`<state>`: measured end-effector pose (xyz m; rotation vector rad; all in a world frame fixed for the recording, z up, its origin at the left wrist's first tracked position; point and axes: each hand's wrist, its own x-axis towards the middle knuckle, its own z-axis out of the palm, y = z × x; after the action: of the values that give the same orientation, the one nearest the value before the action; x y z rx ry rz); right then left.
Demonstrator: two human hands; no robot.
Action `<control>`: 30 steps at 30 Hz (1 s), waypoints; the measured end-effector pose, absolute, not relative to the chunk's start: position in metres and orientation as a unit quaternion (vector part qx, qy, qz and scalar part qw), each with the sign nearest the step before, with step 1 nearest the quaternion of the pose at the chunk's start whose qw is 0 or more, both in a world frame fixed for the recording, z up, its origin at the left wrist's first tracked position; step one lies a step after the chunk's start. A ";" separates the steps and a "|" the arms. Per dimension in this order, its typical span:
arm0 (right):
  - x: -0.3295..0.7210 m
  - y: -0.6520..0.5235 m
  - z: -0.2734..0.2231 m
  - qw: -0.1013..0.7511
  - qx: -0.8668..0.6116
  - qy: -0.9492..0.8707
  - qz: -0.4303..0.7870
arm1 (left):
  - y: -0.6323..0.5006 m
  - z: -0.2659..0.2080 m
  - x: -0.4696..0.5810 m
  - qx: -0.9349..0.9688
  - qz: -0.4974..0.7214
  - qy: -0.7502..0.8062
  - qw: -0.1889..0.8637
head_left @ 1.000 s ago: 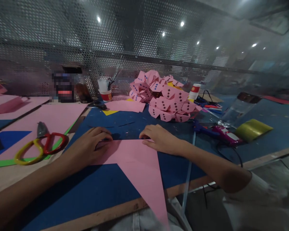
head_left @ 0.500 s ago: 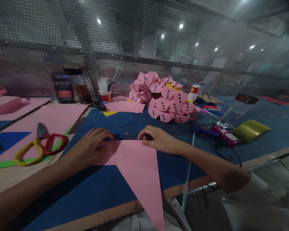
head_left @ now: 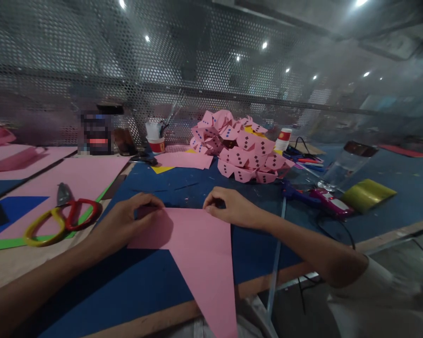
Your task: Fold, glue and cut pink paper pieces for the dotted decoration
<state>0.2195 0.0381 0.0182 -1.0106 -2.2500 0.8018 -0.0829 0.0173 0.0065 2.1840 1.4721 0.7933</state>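
A pink sheet of paper [head_left: 200, 249] lies on the blue tabletop [head_left: 134, 281], with a tapering part hanging over the front edge. My left hand [head_left: 137, 213] pinches its far edge on the left, thumb and fingers together. At the far edge on the right, my right hand [head_left: 222, 206] grips the paper between thumb and curled fingers. Scissors [head_left: 65, 211] with one yellow and one red handle rest left of my left arm. Beyond my hands stands a heap of folded pink paper pieces [head_left: 246, 150] marked with dark and blue diamonds.
Pink sheets [head_left: 95, 173] and a blue sheet [head_left: 28, 209] lie at the left. At the back is a paper cup [head_left: 156, 144] holding tools. To the right are a glue gun [head_left: 317, 197], a clear jar [head_left: 348, 164] and a yellow roll [head_left: 368, 195]. A perforated metal screen [head_left: 197, 70] stands behind.
My left thumb and fingers have closed together on the paper's far edge, where the hand lay flatter before. My right hand keeps its grip. The view has shifted slightly.
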 end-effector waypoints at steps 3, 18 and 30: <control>0.217 0.039 0.014 0.274 -0.382 -0.835 0.286 | 0.016 0.007 -0.081 0.777 0.283 0.525 0.202; 0.220 0.045 0.006 0.264 -0.436 -0.832 0.217 | 0.012 0.014 -0.079 0.750 0.311 0.544 0.212; 0.228 0.053 0.008 0.243 -0.462 -0.831 0.192 | 0.013 0.017 -0.081 0.725 0.332 0.564 0.216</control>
<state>0.2281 0.0527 0.0084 -1.2627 -2.2705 0.5244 -0.0813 0.0131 0.0168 2.0085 1.5634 0.9211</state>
